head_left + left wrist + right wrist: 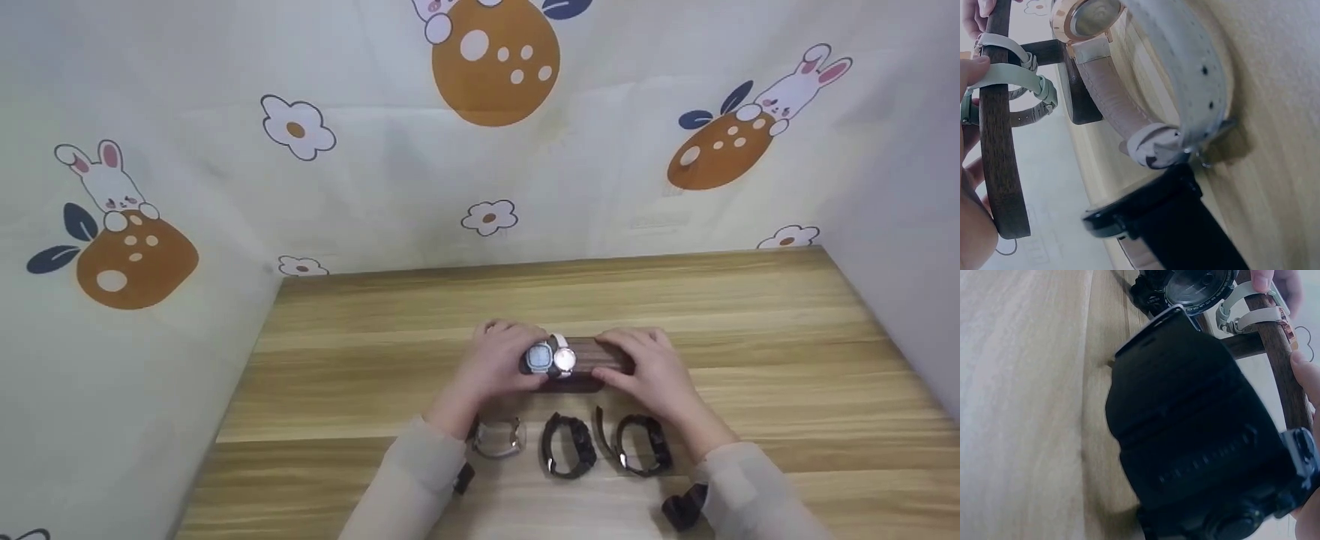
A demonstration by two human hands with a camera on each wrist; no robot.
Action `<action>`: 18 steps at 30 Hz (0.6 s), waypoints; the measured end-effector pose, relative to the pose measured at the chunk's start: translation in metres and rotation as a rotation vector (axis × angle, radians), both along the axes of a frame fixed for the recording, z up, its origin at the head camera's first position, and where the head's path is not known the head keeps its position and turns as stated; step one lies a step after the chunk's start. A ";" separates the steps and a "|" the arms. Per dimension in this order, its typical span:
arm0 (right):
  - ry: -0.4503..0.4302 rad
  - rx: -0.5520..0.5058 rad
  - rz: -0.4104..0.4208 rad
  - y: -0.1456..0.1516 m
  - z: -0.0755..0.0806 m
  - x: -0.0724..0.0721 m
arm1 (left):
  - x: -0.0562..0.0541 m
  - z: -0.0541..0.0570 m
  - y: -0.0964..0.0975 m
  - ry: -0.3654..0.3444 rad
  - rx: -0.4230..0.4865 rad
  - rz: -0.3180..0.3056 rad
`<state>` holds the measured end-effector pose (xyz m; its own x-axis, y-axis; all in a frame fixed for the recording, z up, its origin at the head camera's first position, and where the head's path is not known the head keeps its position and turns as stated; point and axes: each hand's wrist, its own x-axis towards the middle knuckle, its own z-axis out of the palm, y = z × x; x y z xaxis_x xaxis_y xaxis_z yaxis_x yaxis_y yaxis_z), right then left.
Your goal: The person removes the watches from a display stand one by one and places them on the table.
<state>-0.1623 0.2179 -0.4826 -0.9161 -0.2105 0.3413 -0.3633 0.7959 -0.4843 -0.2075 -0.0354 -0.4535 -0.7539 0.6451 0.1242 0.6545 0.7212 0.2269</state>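
Observation:
A dark wooden watch stand (589, 354) has two watches strapped round its bar. The mint-green square watch (539, 358) is on the left, and the white-strapped round watch (565, 360) sits beside it. My left hand (499, 361) pinches the mint-green watch, its thumb (976, 70) on the strap and its fingers partly hidden behind the bar. The bar's right part is gripped by my right hand (654, 369), with the thumb (1306, 374) on the wood close to the white-strapped watch.
Nearer me on the wooden table (360, 322) lie a light-strapped watch (498, 439), a black watch (568, 446) and another black watch (641, 446) with its strap undone. Dark objects (684, 508) show beside the sleeves. A patterned cloth wall (390, 187) stands behind.

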 end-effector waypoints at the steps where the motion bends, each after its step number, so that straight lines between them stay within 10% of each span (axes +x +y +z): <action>1: -0.001 -0.003 0.000 0.000 0.000 0.000 | 0.000 0.000 0.000 0.003 0.000 0.000; 18: 0.032 -0.011 0.007 -0.003 -0.003 0.000 | 0.001 0.001 0.001 0.050 -0.018 0.006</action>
